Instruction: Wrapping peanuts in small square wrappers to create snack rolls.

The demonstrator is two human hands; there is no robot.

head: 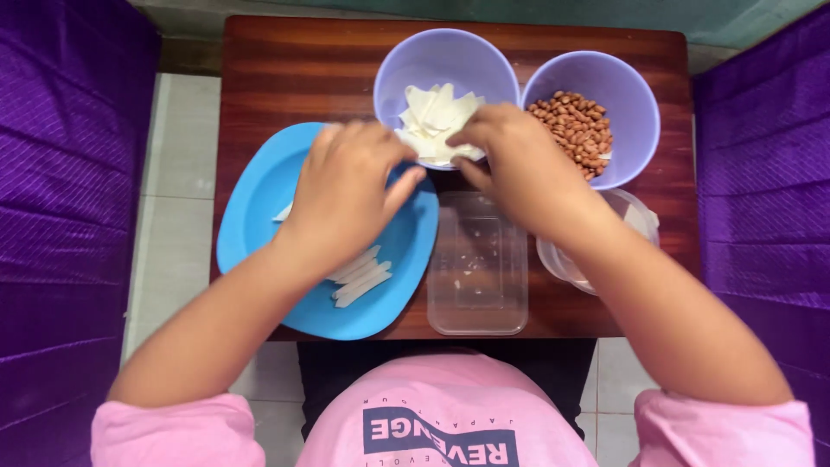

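My left hand (346, 195) hovers over the blue plate (259, 207), fingers curled toward the near rim of a lavender bowl (441, 56) that holds white wrapper sheets (437, 112). My right hand (519, 169) reaches into that same bowl from the right and pinches the edge of a white sheet. Rolled white sticks (361, 278) lie on the plate under my left wrist. A second lavender bowl (622, 86) at the right holds brown peanuts (575, 125). Whether my left fingers hold anything is hidden.
A clear rectangular plastic container (477, 268) stands in front of the bowls, a round clear container (635, 216) partly under my right forearm. All sit on a small dark wooden table (294, 69). Purple cushioned seats (60, 190) flank both sides over a tiled floor.
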